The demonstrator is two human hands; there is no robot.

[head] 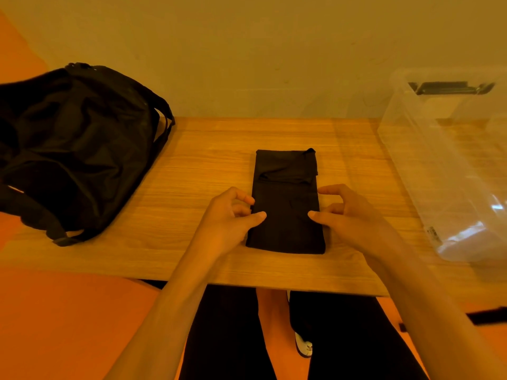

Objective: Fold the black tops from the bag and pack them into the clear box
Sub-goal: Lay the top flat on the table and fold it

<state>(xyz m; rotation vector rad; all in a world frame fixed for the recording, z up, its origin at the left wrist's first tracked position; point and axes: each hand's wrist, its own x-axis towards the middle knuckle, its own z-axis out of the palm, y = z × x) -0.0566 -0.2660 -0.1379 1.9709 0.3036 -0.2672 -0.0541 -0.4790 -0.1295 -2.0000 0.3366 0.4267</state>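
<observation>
A black top (285, 187), folded into a narrow upright strip, lies on the wooden table (205, 160) in front of me. My left hand (233, 218) is at the strip's left edge, thumb on top of the cloth and fingers curled against the edge. My right hand (345, 212) mirrors it at the right edge, thumb on the cloth and curled fingers at the side. The black bag (76, 149) slumps at the table's left end. The clear box (450, 165) stands at the right end; nothing black shows on its floor.
The table backs onto a plain wall. Its front edge runs just below the folded top. Under it show my dark trouser legs and a white shoe (304, 346). Orange floor lies to the left.
</observation>
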